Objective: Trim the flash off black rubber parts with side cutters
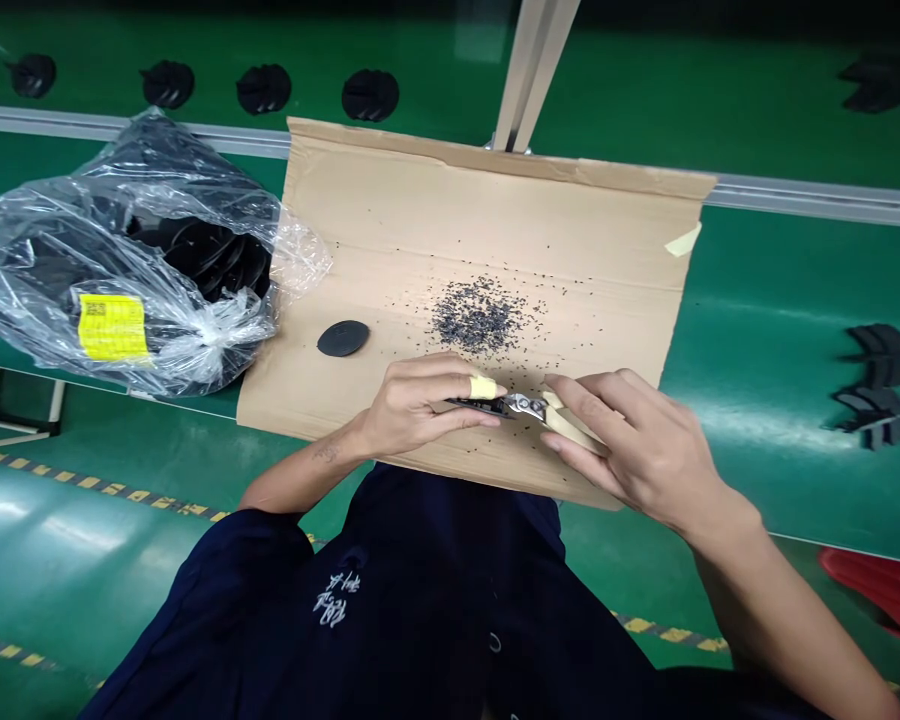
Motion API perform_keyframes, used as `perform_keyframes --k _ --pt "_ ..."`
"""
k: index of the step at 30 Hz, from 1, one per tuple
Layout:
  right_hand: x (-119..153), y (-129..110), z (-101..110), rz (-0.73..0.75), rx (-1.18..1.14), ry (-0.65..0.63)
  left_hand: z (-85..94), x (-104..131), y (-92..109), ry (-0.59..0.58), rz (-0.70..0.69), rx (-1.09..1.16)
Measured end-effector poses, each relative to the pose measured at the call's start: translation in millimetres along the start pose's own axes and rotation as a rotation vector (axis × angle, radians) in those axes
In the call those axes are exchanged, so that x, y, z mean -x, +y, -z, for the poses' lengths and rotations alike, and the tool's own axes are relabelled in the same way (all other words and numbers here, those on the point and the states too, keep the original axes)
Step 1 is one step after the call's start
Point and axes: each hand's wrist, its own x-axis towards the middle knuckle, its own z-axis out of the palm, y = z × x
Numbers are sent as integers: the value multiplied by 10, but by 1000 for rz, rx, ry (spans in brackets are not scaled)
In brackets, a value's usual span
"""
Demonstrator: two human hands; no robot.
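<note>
The left hand (427, 400) reaches in with its forearm slanting up, fingers pointing right, and pinches a black part (484, 406) between fingers and thumb. The right hand (641, 440) comes in from the right, fingers curled around the pale handles of the pliers (570, 422), whose tip is at the part's right end. Both hands are over the cardboard (570, 210), near scattered black bits (480, 315)
</note>
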Motion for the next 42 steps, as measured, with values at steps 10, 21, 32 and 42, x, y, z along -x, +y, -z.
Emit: perform_keyframes --k 10,21,32,42 --pt "-23 19 -2 35 -2 28 -44 18 27 42 -14 34" --pt "11 -26 42 29 3 33 -89 18 39 63 37 95" --pt "-4 19 -191 -192 -329 38 -67 57 -9 5 73 -39" --pt "-32 -3 -425 -483 -608 84 -98 97 -219 131 213 -184"
